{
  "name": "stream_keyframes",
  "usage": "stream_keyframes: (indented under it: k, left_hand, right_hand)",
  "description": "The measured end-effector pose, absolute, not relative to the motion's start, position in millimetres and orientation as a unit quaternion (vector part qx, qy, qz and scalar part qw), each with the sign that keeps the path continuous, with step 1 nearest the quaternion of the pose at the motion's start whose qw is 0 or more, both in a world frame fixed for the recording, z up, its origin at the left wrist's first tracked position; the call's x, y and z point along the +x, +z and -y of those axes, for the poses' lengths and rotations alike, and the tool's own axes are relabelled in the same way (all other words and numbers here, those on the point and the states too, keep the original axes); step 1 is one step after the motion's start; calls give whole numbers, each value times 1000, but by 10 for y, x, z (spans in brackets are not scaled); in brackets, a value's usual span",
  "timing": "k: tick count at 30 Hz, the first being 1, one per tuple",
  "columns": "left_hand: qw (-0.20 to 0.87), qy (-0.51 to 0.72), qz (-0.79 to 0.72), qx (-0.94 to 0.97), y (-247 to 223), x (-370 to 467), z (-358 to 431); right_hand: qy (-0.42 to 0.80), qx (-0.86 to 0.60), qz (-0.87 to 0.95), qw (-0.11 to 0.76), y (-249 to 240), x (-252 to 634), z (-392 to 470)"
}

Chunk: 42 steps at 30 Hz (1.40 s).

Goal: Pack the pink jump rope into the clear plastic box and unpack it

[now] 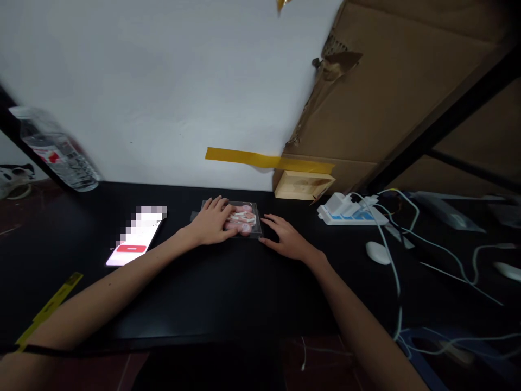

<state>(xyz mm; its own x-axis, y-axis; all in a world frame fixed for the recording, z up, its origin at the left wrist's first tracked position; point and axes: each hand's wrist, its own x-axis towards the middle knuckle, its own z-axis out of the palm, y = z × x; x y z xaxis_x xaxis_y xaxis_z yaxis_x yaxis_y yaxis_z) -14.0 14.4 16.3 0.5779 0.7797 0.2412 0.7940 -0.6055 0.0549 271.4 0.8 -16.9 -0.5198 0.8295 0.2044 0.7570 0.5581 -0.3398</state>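
A clear, flat plastic box (pixel 249 222) with pink and white pieces inside lies on the black table (pixel 228 293). Across its left part rests my left hand (pixel 214 221), fingers spread over the top and covering some of the contents. At the box's right edge is my right hand (pixel 287 238), its fingers stretched toward the side and thumb apart; whether the fingertips touch the box I cannot tell. What the small pieces are is too small to make out.
Left of the box lies a lit phone (pixel 136 239); a water bottle (pixel 61 152) leans farther left. Behind to the right are a shallow wooden box (pixel 299 185), a power strip (pixel 354 214) with white cables, and a white mouse (pixel 378 253). Cardboard (pixel 386 98) covers part of the wall.
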Motion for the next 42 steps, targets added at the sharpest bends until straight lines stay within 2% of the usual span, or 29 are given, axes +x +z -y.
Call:
stream_keyframes:
  k: [14,25,37,42]
  left_hand:
    - [55,-99,410,-905,14,-149,-245]
    - [31,-114,399,-909,-1,-134,-167]
    - [20,-101,402,-910,17,-78,-57]
    - [31,-96,409,-907,10,-61,-37]
  right_hand:
    - [151,-437,860,218,32,2849,-6]
    - [141,-440,845,269,-140,2600,10]
    - [147,-430,808,375,-357,2563,-104]
    - [164,-437,801,375,-333,2556,-109]
